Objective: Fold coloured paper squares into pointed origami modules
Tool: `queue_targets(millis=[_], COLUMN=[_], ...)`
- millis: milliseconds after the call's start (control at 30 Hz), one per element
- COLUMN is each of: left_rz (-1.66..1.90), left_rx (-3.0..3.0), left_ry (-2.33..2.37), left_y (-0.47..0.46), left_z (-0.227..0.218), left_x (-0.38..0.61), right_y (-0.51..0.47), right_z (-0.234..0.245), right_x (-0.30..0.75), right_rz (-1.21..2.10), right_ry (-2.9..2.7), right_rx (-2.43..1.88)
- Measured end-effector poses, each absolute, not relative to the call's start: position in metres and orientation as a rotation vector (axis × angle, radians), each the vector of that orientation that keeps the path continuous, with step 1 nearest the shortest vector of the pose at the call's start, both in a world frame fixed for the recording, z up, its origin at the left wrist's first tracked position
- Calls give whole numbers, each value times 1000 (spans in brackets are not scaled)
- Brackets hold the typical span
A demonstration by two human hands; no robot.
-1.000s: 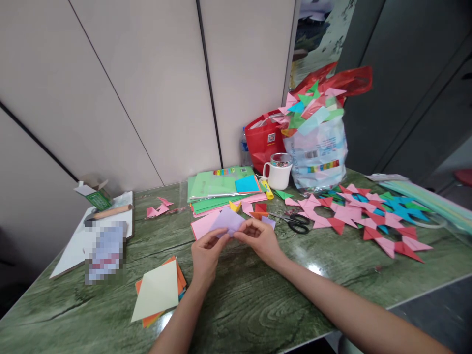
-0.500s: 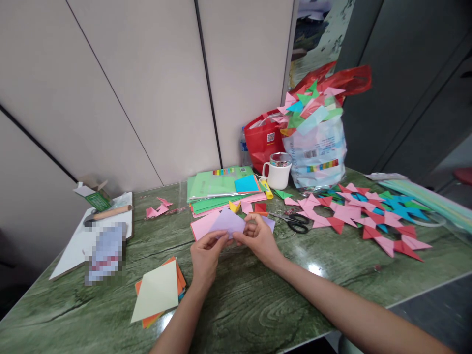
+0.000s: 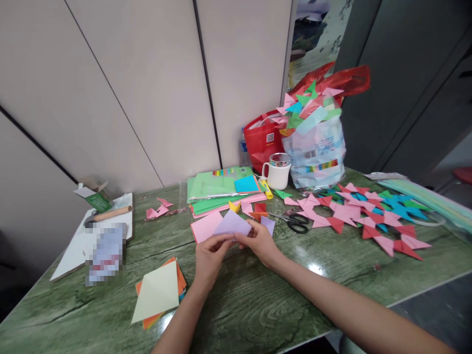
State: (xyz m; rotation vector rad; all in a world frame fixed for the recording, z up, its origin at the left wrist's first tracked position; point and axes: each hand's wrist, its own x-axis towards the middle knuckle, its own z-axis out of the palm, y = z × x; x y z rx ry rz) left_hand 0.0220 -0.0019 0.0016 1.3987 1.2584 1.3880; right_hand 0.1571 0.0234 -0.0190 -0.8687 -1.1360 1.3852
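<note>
A lilac sheet of origami paper (image 3: 232, 224), folded to a point at the top, is held up off the table between my hands. My left hand (image 3: 214, 250) pinches its lower edge with thumb and fingertips. Close beside it, my right hand (image 3: 258, 241) grips the lower right part, fingers curled behind the paper. Pink paper (image 3: 204, 226) lies just beyond my left hand. Another lilac piece (image 3: 268, 224) shows past my right hand. Small folded pieces, one yellow (image 3: 234, 207) and one orange-red (image 3: 260, 208), sit behind the held paper.
Black-handled scissors (image 3: 297, 223) lie right of my hands, near many folded paper pieces (image 3: 346, 212). A white mug (image 3: 278, 174) and a filled plastic bag (image 3: 317, 152) stand behind. Stacked square paper (image 3: 157, 292) lies front left; a hammer (image 3: 108, 215) rests on a white board (image 3: 75, 248).
The lilac paper has tilted, its peak shifting slightly right and lower. My left hand has moved a little right, closer to my right hand.
</note>
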Motion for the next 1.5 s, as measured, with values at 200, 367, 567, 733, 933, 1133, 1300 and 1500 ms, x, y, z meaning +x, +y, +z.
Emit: queue_targets(millis=[200,367,567,733,933,1133,1300,1500], left_rz=[1372,1421,1415,1407,1408,1427,1355,1259], left_rx=[1390,1249,1133,1136,1090,1222,1316,1432], left_ry=[1271,1272,1259,1274,1248,1284,1303,1283], left_y=[2,3,2,1,2,3,4,7], left_z=[-5,-7,-3,0,0,0,-1,-5], left_x=[19,20,21,21,21,20,18,14], right_y=[25,26,28,32,33,35,36,39], right_z=[-18,-17,-17,-20,-21,-23,-20,-25], right_x=[158,159,162,163,163,163,166,168], right_rz=[1416,1376,1451,1442,1450,1472,1281,1117], right_ry=[-1141,-1204,-1172,-1173,-1232,-1215,-1312,-1335], right_rx=[-832,-794,-850,-873,-873,-872,-828,-851])
